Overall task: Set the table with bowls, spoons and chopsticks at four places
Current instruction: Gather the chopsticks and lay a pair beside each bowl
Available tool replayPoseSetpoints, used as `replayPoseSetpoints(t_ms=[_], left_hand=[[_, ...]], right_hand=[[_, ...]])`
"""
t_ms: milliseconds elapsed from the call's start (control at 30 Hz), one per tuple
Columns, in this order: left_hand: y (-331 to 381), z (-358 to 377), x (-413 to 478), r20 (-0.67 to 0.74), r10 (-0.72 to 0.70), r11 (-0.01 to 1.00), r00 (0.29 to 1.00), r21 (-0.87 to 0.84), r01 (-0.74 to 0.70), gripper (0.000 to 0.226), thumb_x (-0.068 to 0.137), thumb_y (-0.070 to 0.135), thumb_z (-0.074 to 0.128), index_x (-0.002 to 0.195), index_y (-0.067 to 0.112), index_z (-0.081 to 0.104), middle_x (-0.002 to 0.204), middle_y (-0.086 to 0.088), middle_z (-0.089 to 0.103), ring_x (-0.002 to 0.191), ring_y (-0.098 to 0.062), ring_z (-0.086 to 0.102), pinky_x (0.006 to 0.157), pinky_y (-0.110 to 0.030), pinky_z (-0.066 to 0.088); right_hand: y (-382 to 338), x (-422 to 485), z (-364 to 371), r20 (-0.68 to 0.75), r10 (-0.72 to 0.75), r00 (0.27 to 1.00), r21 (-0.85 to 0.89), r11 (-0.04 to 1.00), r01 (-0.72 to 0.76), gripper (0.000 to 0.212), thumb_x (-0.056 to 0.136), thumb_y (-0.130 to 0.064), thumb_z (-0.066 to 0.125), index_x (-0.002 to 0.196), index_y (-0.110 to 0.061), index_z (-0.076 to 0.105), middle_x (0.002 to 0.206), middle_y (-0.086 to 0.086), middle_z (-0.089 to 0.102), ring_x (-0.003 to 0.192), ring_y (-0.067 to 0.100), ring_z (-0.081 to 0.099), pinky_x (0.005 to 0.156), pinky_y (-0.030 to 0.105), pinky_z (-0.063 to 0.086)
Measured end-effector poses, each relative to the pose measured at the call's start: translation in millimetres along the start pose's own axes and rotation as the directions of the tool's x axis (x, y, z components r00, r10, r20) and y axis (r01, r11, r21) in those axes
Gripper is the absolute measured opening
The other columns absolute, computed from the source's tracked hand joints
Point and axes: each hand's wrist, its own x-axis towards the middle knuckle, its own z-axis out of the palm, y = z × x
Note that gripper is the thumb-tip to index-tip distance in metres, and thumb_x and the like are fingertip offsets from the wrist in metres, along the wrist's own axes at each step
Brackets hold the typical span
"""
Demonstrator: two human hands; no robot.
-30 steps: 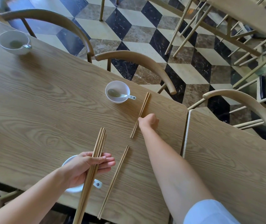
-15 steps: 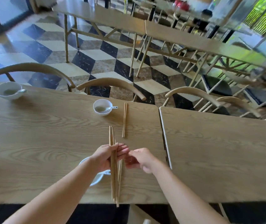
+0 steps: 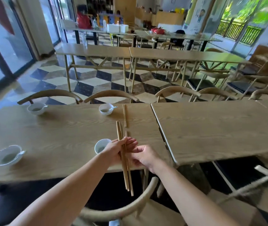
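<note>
Four white bowls with spoons stand on the wooden table (image 3: pixel 61 137): far left bowl (image 3: pixel 36 108), far right bowl (image 3: pixel 106 109), near left bowl (image 3: pixel 7 155), and near right bowl (image 3: pixel 101 145), which is partly hidden by my left hand. One pair of chopsticks (image 3: pixel 124 115) lies to the right of the far right bowl. My left hand (image 3: pixel 115 151) grips a bundle of chopsticks (image 3: pixel 125 173) over the table's near edge. My right hand (image 3: pixel 144 156) is up against the bundle, its fingertips pinching one chopstick in it.
A second table (image 3: pixel 211 128) butts against the right side. Curved wooden chairs stand on the far side (image 3: pixel 50 94) (image 3: pixel 112 93) and one chair back (image 3: pixel 123 209) is just below my arms. Further tables and chairs fill the room behind.
My right hand left the laid pair by the far right bowl and came back to the bundle. My view tilted up, and the bundle now hangs over the near edge.
</note>
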Motion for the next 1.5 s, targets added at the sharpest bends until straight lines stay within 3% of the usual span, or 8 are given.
replayPoseSetpoints(t_ms=[167,433,600,933,1133,1233,1333,1500], left_hand=[[-28.2,-2.4,-63.7,0.048,0.029,1.000,0.998,-0.011,-0.029,0.027,0.106,0.013,0.043,0.115,-0.006,0.059,0.092,-0.017,0.077,0.078,-0.023,0.078,0.068,-0.037,0.064],[-38.9,-28.6,-124.5,0.081,0.029,0.999,0.996,0.015,-0.030,0.034,0.106,0.017,0.044,0.122,-0.010,0.057,0.109,-0.024,0.073,0.090,-0.030,0.076,0.080,-0.044,0.061],[-29.2,-74.1,-148.0,0.057,-0.009,0.997,0.998,0.078,0.005,0.033,0.105,0.013,0.046,0.123,-0.012,0.058,0.121,-0.031,0.067,0.111,-0.040,0.068,0.086,-0.049,0.060],[30.4,-208.5,-189.1,-0.022,0.010,0.996,1.000,0.086,-0.008,0.028,0.102,0.005,0.049,0.118,-0.014,0.060,0.116,-0.031,0.069,0.098,-0.037,0.073,0.087,-0.046,0.059],[76.5,-291.0,-219.7,-0.054,0.009,0.995,0.998,0.102,-0.004,0.025,0.102,0.006,0.050,0.116,-0.011,0.063,0.106,-0.026,0.073,0.084,-0.032,0.076,0.077,-0.044,0.062],[92.4,-326.9,-229.0,-0.066,0.002,0.994,0.998,0.107,0.005,0.029,0.102,0.009,0.050,0.121,-0.010,0.062,0.115,-0.027,0.071,0.091,-0.033,0.074,0.075,-0.042,0.063],[104.1,-355.7,-233.5,-0.047,-0.017,0.996,0.999,0.086,0.021,0.031,0.103,0.011,0.050,0.123,-0.009,0.061,0.122,-0.027,0.068,0.106,-0.037,0.069,0.089,-0.047,0.058],[110.7,-384.6,-231.2,-0.004,-0.049,0.999,0.999,-0.023,0.049,0.031,0.102,0.011,0.049,0.118,-0.011,0.065,0.120,-0.028,0.069,0.093,-0.033,0.075,0.083,-0.047,0.059]], right_hand=[[29.2,-64.2,15.7,0.160,0.099,0.982,0.037,0.994,-0.106,0.008,0.085,-0.005,0.073,0.086,-0.007,0.065,0.063,0.002,0.064,0.055,0.014,0.058,0.052,0.025,0.051],[36.5,-107.0,50.5,0.245,0.062,0.967,-0.011,0.998,-0.061,0.007,0.086,0.003,0.068,0.085,-0.004,0.069,0.077,0.008,0.070,0.068,0.018,0.067,0.064,0.030,0.057],[36.4,-103.5,84.0,0.277,0.099,0.956,-0.039,0.995,-0.092,0.009,0.086,0.001,0.069,0.086,-0.007,0.072,0.078,0.002,0.074,0.071,0.015,0.070,0.067,0.030,0.056],[16.4,-76.1,223.7,0.418,0.201,0.886,-0.241,0.965,-0.106,0.012,0.093,-0.002,0.061,0.086,-0.006,0.070,0.073,0.001,0.072,0.065,0.014,0.069,0.066,0.028,0.058],[9.7,-52.1,329.8,0.406,0.222,0.886,-0.313,0.945,-0.093,0.021,0.098,-0.006,0.055,0.081,-0.006,0.067,0.064,-0.002,0.072,0.058,0.010,0.069,0.058,0.026,0.057],[10.0,-42.9,371.0,0.388,0.217,0.896,-0.316,0.944,-0.092,0.018,0.098,-0.006,0.054,0.086,-0.002,0.066,0.070,0.002,0.071,0.060,0.014,0.071,0.057,0.026,0.058],[11.2,-36.1,400.7,0.379,0.234,0.895,-0.277,0.952,-0.132,0.019,0.098,-0.006,0.055,0.084,-0.003,0.067,0.073,0.004,0.070,0.061,0.016,0.072,0.056,0.026,0.058],[16.2,-20.5,426.8,0.411,0.280,0.867,-0.234,0.952,-0.196,0.018,0.098,-0.003,0.054,0.084,0.000,0.066,0.073,0.006,0.071,0.064,0.022,0.073,0.059,0.032,0.059]])
